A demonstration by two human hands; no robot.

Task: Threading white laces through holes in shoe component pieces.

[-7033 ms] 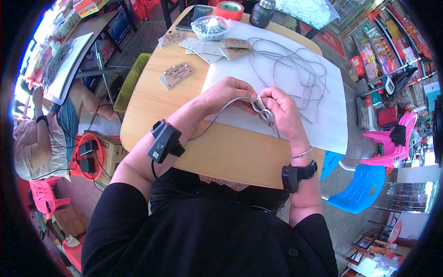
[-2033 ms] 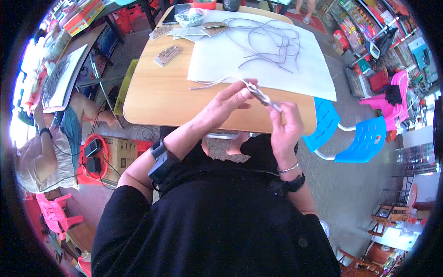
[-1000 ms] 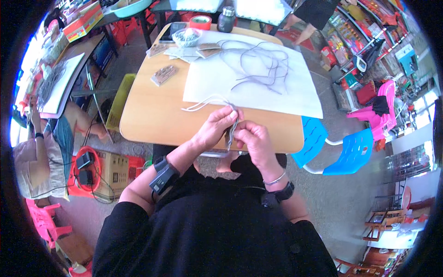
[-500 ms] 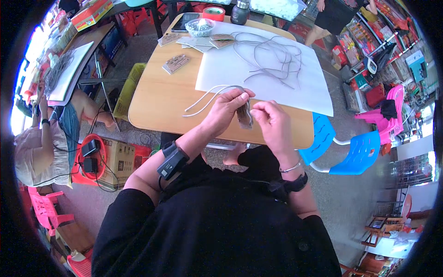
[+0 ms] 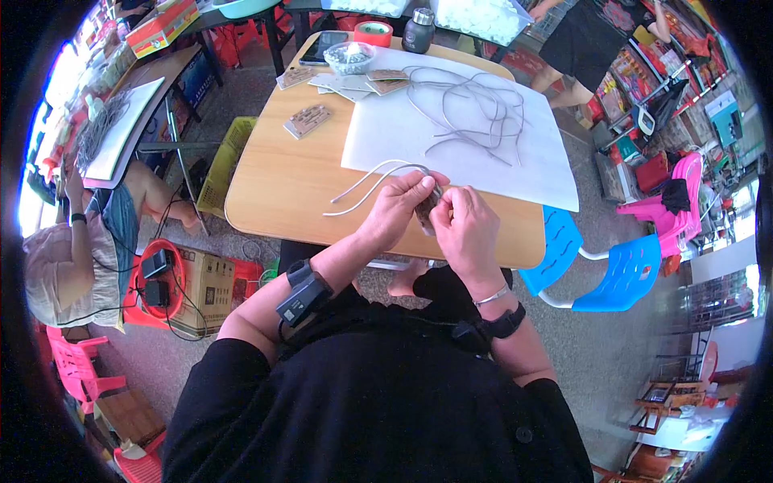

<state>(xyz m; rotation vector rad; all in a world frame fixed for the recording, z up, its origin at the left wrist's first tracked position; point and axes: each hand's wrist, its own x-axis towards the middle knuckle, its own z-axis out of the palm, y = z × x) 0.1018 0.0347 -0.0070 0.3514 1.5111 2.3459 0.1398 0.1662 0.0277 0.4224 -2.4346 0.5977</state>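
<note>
A small brown plate (image 5: pixel 423 212), its face largely covered by fingers, is held in the air near the centre of the frame, over the near part of the wooden tabletop (image 5: pixel 278 189). A grey cord (image 5: pixel 416 167) meets its upper end, and two strands run off toward the left of the frame. The left hand (image 5: pixel 400 201) grips plate and cord together, thumb on top; the right hand (image 5: pixel 465 225) is closed in a pinch at the plate's right edge, though what sits between its fingertips cannot be told.

The step in hand seems to be working the cord along the plate. The next move probably calls for a firm left grip while the right fingers draw the cord snug.

Above the hands, a white sheet (image 5: pixel 382 129) bears a loose tangle of grey cord (image 5: pixel 493 133). A patterned plate (image 5: pixel 307 121) lies left of the sheet; nearer the top of the frame are more plates (image 5: pixel 342 86), a clear bowl (image 5: pixel 349 60), a phone (image 5: pixel 322 48), a red tape roll (image 5: pixel 373 34) and a dark bottle (image 5: pixel 419 32).
</note>
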